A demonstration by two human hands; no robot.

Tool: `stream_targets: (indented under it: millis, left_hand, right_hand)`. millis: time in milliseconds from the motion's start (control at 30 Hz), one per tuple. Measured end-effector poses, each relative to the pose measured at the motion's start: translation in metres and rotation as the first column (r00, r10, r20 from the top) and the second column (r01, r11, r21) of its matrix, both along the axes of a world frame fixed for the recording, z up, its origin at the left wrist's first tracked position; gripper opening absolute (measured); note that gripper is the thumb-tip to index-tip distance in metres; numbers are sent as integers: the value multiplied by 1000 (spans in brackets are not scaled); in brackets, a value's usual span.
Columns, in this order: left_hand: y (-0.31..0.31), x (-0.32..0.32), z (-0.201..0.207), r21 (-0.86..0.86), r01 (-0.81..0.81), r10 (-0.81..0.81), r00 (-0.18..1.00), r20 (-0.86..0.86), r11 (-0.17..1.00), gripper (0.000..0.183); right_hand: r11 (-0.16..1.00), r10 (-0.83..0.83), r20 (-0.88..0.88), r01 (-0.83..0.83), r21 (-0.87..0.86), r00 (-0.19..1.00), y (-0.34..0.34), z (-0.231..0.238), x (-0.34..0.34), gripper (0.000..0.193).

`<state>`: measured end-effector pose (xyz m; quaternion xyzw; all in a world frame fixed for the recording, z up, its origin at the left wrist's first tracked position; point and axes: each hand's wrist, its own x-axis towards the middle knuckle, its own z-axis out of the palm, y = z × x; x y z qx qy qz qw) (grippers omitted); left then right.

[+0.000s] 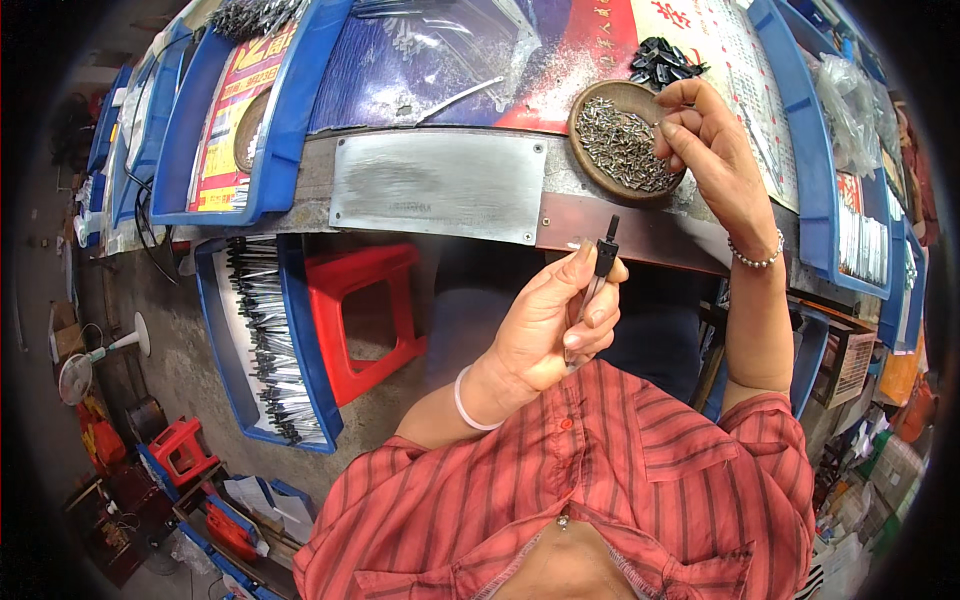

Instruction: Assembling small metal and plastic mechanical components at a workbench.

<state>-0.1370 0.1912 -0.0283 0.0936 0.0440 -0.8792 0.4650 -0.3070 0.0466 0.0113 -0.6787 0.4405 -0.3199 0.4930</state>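
My left hand (545, 325) is closed around a slim metal piece with a black plastic end (606, 254). A thin dark tip sticks up from that end, and the fingers hide much of the lower part. Over the right rim of a round wooden bowl (580, 153), my right hand (718, 160) has thumb and fingertips drawn together in a pinch. Whatever lies between them is too small to make out. Many small metal pins (620, 145) fill the bowl. Just behind it lies a pile of black plastic parts (662, 62).
A metal plate (440, 185) is screwed to the bench's front edge. Blue trays (275, 150) stand left, with another blue tray (815, 150) at right. Below the bench are a tray of black-ended metal pieces (265, 340) and a red stool (370, 265).
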Motion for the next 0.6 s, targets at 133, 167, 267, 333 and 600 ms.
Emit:
stream_targets:
  millis: [133,167,267,333,600]
  left_hand:
    - [-1,0,0,19,-20,20,1000,19,1000,37]
    - [-1,0,4,42,-41,40,999,27,998,37]
    - [-1,-2,-1,52,-73,72,997,12,996,35]
    - [-1,-3,-2,45,-84,84,996,-10,995,34]
    - [-1,-4,4,-19,-80,82,989,126,997,32]
  right_hand:
    - [983,110,146,-129,130,983,23,14,2,21]
    - [982,111,145,-130,135,983,34,19,4,21]
    - [855,219,363,-357,375,906,60,25,11,20]
    - [829,203,403,-375,414,892,72,21,15,18]
    - [906,146,341,-264,331,929,80,14,19,16]
